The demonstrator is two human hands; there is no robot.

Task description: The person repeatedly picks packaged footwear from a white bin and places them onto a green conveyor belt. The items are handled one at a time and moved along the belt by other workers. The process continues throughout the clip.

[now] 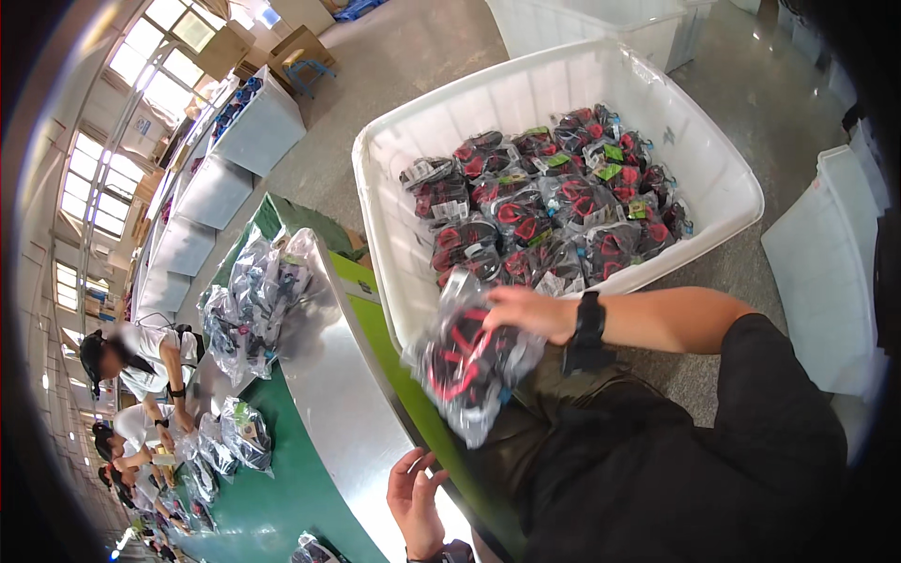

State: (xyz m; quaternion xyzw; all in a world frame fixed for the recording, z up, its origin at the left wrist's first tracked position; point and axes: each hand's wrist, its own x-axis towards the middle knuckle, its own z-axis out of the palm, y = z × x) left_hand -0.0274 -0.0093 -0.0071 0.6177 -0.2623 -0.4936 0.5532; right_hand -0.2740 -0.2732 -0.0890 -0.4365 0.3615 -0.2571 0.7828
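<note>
My right hand [527,313] grips a clear plastic bag [460,375] with a black and red item inside, whose exact kind I cannot make out through the film. It hangs between the near left side of a large white plastic bin [718,174] and the metal-edged table. Inside the bin lie several similar black and red bagged items [521,220], some with green tags. Over the table's metal edge [352,413], my left hand [415,497] is empty, its fingers loosely bent and apart.
A pile of bagged items [253,305] sits on the table's metal part. More bags [246,433] lie along the green belt [291,479], where co-workers [155,366] stand at the far left. White bins [216,192] line the floor behind; another bin [826,272] stands at right.
</note>
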